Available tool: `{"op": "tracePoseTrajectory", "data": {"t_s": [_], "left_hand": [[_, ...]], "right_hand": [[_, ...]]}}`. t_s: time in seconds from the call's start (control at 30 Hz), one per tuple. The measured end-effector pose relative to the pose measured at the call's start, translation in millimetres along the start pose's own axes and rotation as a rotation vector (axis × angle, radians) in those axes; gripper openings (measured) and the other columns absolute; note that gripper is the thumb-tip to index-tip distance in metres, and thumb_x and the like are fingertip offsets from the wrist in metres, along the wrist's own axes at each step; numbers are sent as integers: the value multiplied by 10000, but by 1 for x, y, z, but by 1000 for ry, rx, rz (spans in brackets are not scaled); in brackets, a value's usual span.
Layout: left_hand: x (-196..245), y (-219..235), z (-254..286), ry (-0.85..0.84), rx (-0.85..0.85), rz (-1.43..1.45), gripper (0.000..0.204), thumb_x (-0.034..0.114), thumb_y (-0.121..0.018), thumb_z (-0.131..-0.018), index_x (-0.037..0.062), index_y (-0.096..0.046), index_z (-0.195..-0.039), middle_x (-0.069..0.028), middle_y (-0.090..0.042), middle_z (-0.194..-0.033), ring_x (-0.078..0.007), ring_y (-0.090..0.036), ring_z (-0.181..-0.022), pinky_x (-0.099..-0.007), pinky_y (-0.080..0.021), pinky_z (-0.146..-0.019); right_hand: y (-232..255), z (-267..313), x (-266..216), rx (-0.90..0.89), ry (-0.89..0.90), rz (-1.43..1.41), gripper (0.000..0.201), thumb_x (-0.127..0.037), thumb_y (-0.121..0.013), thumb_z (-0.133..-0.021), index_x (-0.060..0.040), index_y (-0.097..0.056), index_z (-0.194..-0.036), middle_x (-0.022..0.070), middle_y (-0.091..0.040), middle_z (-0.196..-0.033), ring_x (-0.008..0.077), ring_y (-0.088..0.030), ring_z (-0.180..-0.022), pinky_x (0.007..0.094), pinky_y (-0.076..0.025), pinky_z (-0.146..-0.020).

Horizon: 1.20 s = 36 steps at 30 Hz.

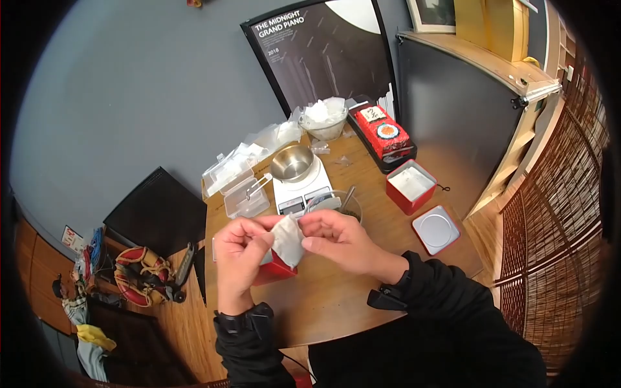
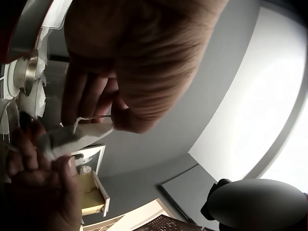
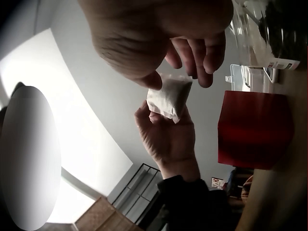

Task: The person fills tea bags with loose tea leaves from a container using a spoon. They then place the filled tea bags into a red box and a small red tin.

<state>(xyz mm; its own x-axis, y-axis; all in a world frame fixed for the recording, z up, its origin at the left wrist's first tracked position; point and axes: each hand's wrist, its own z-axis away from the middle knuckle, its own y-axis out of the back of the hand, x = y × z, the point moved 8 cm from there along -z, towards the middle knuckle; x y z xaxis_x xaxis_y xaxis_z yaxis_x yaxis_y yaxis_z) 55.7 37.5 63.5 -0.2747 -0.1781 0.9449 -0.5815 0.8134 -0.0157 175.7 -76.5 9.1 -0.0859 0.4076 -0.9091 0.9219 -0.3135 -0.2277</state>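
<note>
A filled white tea bag (image 1: 288,240) is held up between both hands, above the near part of the table. My left hand (image 1: 240,255) pinches one side of it between thumb and fingers. On the other side my right hand (image 1: 343,242) has its thumb and curled fingers at the bag's edges. The right wrist view shows the bag (image 3: 171,98) plump, with a darker filling showing through. A thin white string shows along the bag (image 2: 79,137) in the left wrist view. Just below the hands stands a red tin (image 1: 278,270), partly hidden by the left hand and bag.
Beyond the hands, a steel bowl (image 1: 292,163) sits on a white scale (image 1: 303,187), beside a glass bowl (image 1: 354,204) with dark contents. A second red tin (image 1: 411,200) and its lid (image 1: 436,229) are at right. Further back are a heaped bowl (image 1: 325,129) and a red package (image 1: 381,132).
</note>
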Motion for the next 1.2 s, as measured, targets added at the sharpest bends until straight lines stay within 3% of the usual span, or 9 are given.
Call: {"op": "tracePoseTrajectory", "data": {"t_s": [0.13, 0.37, 0.5, 0.53, 0.67, 0.87, 0.97, 1.03, 1.2], "left_hand": [[-11, -15, -7, -18, -22, 84, 63, -75, -575, -877, -18, -592, -856, -215, -704, -1087, -166, -679, -895, -320, -552, -825], [-48, -13, -10, 7, 150, 140, 28, -21, -629, -897, 1, -620, -911, -124, -719, -996, -64, -600, -756, -219, -493, -696], [-61, -24, -11, -49, 135, 285, 261, -30, -660, -883, -34, -592, -1135, -120, -703, -1058, -114, -653, -879, -238, -522, -757], [-59, -31, -10, -59, 81, 265, 436, -91, -674, -851, -57, -530, -1260, -151, -676, -1152, -175, -669, -1013, -278, -547, -849], [-50, -56, -5, -74, -19, 218, 577, -149, -690, -818, -78, -467, -1346, -186, -634, -1256, -208, -647, -1113, -310, -533, -938], [-65, -61, 2, -14, 42, 127, 561, -125, -696, -833, -85, -458, -1340, -196, -619, -1269, -222, -630, -1135, -330, -528, -964], [-73, -59, 5, -32, 61, 126, 550, -113, -685, -850, -82, -456, -1349, -181, -631, -1255, -206, -632, -1134, -313, -517, -961], [-80, -57, 6, -45, 75, 139, 546, -106, -677, -859, -80, -456, -1357, -169, -643, -1243, -192, -635, -1129, -296, -509, -956], [-82, -56, 9, -146, 84, -71, 544, -97, -689, -845, -53, -483, -1346, -162, -663, -1198, -186, -654, -1084, -299, -533, -913]], "right_hand": [[11, 0, 11, -54, -136, -171, 172, -80, -625, -965, 5, -612, -1114, 31, -672, -955, 96, -645, -825, 252, -543, -749], [26, 2, 16, 50, -23, -133, 99, -88, -618, -974, -9, -612, -1034, 6, -647, -899, 59, -625, -813, 225, -520, -721], [38, 6, 18, 232, 99, 2, 80, -73, -620, -974, -10, -602, -1020, -7, -636, -872, 28, -566, -743, 190, -455, -642], [43, 8, 15, 298, 166, 104, 89, -89, -625, -974, -9, -607, -1008, -21, -616, -854, 25, -549, -733, 194, -456, -640], [48, 11, 11, 378, 250, 74, 87, -85, -639, -962, -9, -613, -994, -24, -610, -839, 22, -527, -708, 198, -436, -608], [53, 17, 12, 402, 242, 202, 100, -65, -668, -926, -8, -619, -993, 11, -633, -836, 44, -537, -683, 206, -446, -610], [49, 20, -1, 360, 373, 403, 189, -43, -697, -879, -15, -609, -1044, 40, -658, -870, 76, -561, -697, 227, -463, -640], [50, 21, -9, 358, 358, 313, 282, 26, -687, -845, -12, -578, -1102, 83, -618, -1075, 116, -579, -899, 257, -468, -764], [41, 20, -36, 307, 504, 521, 375, 39, -702, -794, -5, -567, -1141, 122, -602, -1175, 163, -570, -948, 286, -466, -797]]}}
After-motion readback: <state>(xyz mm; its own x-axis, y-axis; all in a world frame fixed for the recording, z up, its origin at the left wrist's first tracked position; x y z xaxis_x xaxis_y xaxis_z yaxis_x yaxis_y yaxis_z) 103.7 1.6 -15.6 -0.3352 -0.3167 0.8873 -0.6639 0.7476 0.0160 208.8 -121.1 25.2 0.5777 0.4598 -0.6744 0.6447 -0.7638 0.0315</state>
